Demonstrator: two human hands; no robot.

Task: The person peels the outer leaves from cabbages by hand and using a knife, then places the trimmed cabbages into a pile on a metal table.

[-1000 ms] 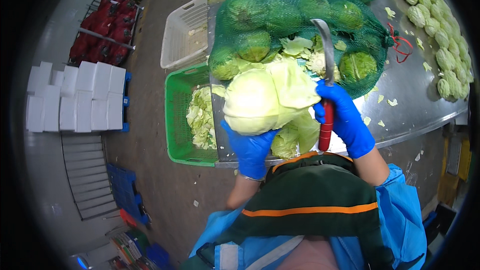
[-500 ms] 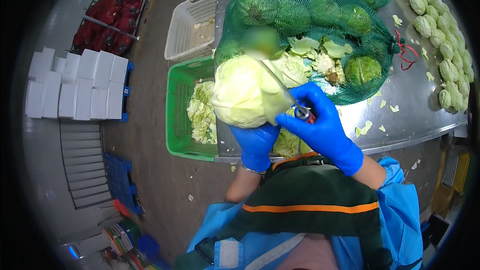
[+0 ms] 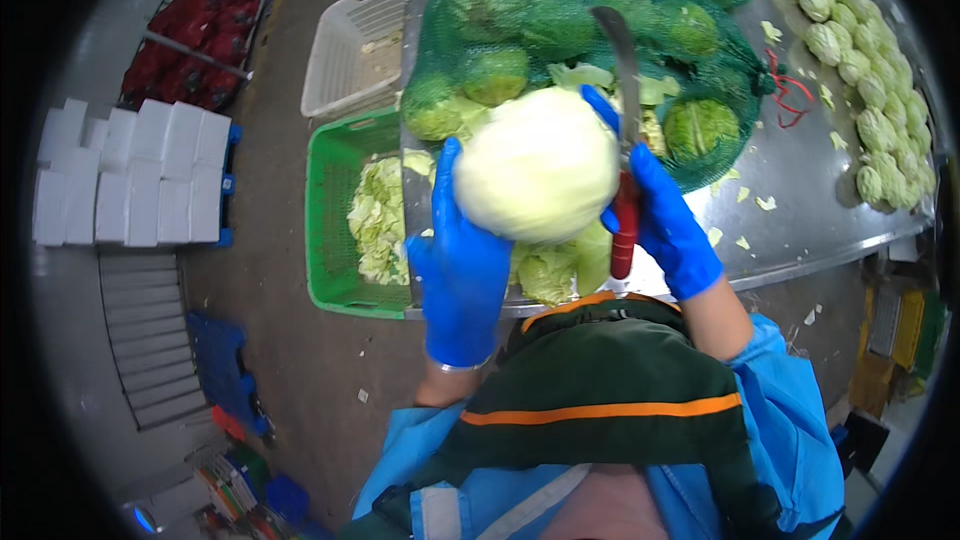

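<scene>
A pale, trimmed cabbage (image 3: pixel 540 168), slightly blurred, is up in front of me between both hands, above the near edge of the metal table. My left hand (image 3: pixel 460 265), in a blue glove, cups its left side and underside. In my right hand (image 3: pixel 668 225), also gloved in blue, is a knife (image 3: pixel 625 220) with a red handle and a curved blade pointing away from me. Some right fingers also touch the cabbage's right side. Loose cabbage leaves (image 3: pixel 553 275) lie just beneath it.
Green net sacks (image 3: pixel 590 15) of cabbages fill the far side of the table (image 3: pixel 800 190). Trimmed cabbages (image 3: pixel 880 130) line its right edge. On the left stand a green crate (image 3: pixel 318 230) holding leaves and a white crate (image 3: pixel 318 65). White boxes (image 3: pixel 150 170) are stacked farther left.
The cabbage has turned and shifted right. My left hand has moved from beneath it to its left side. The knife has swung off the cabbage, its blade now up beside it.
</scene>
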